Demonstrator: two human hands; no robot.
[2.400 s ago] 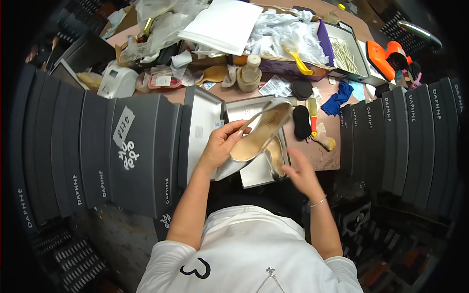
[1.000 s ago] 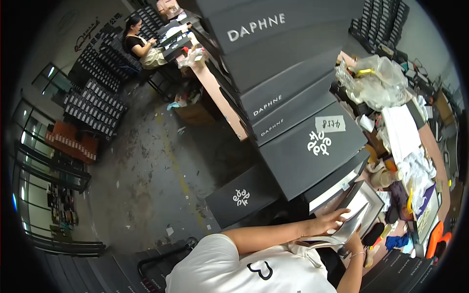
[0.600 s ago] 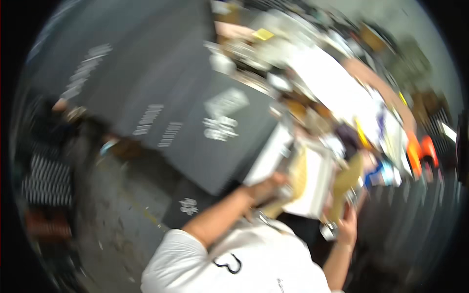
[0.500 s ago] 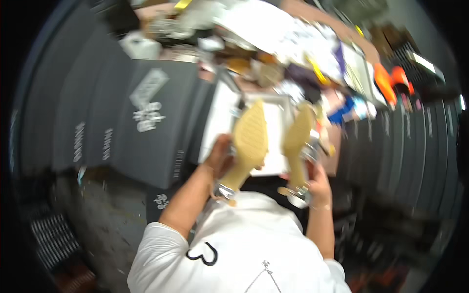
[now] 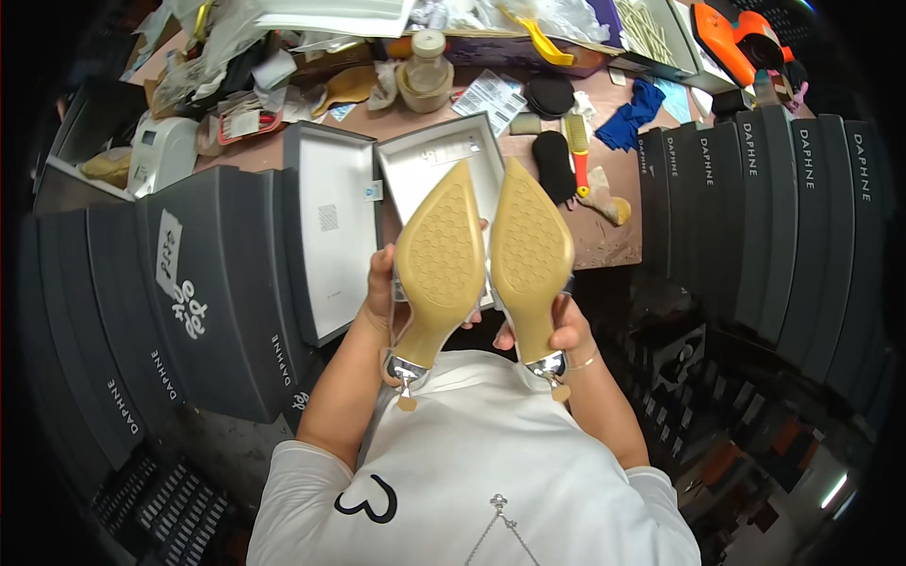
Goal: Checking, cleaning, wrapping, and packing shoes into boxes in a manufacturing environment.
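Note:
Two high-heeled shoes are held up side by side, soles toward me, pointed toes away. My left hand (image 5: 382, 290) grips the left shoe (image 5: 439, 250) from its outer side. Around the outer side of the right shoe (image 5: 531, 250) my right hand (image 5: 567, 325) is closed. Both soles are tan with a patterned forefoot, and the short heels are shiny silver with tan tips. The uppers are mostly hidden behind the soles. Behind the shoes lies an open shoebox (image 5: 392, 160) with a white inside. Its lid (image 5: 335, 236) stands open just left of it.
Dark grey shoeboxes (image 5: 226, 283) are stacked at left, and more boxes (image 5: 746, 217) at right. On the pink table (image 5: 604, 245) lie a yellow-and-red brush (image 5: 578, 151), a black oval pad (image 5: 553, 168), a blue cloth (image 5: 634, 115) and a lidded jar (image 5: 427, 71).
The two shoes have come closer together, and their soles now face me squarely side by side. The view has steadied and shifted. Both hands keep their hold.

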